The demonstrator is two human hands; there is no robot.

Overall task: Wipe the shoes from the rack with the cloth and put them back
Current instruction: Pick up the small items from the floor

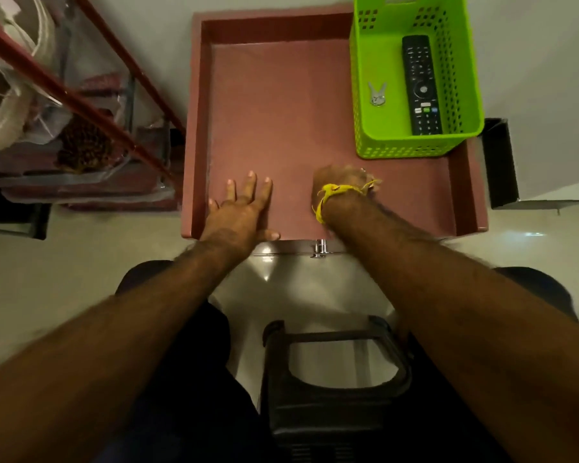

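Dim, warm light — pale glossy floor (20, 282), a black stool (335, 389), perhaps a red-framed shelf (91, 95) at left.

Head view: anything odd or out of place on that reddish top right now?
Nothing is spilled or broken. The odd part is that no shoe or cloth shows. The left hand lies flat on the reddish top, the right hand is blurred, and the green basket holds only a remote and a small metal piece.

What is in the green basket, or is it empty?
Not empty. The basket holds a black remote lying flat and a small silver metal piece beside it.
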